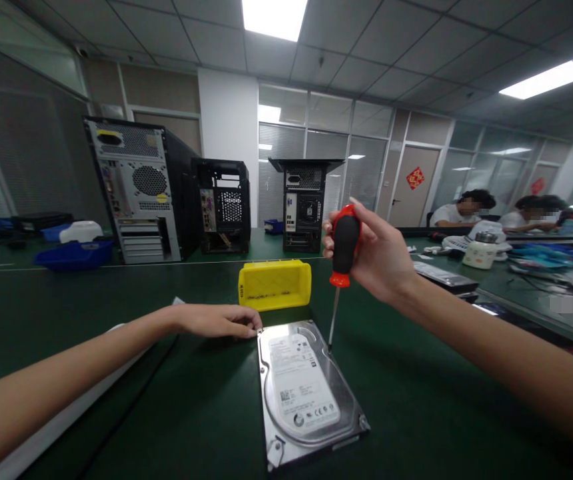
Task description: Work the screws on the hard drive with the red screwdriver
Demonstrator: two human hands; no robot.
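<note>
A silver hard drive (pixel 300 393) with a white label lies flat on the green table, label up. My right hand (pixel 379 257) is closed around the black and red handle of a screwdriver (pixel 347 243). Its shaft points down, and its tip is at the drive's right edge; whether it sits in a screw is too small to tell. At the drive's far left corner, my left hand (pixel 229 321) has its fingers curled and closed against the metal. Just behind the drive stands a yellow plastic bin (pixel 275 301) with small dark bits inside, too small to make out.
Computer cases (pixel 136 193) stand along the back of the table. A blue tray (pixel 73 255) is at the left. A black cable (pixel 131 400) runs beside my left arm. At the right are more drives (pixel 446 277), a white jar (pixel 480 251) and clutter. Other people (pixel 464 208) sit beyond.
</note>
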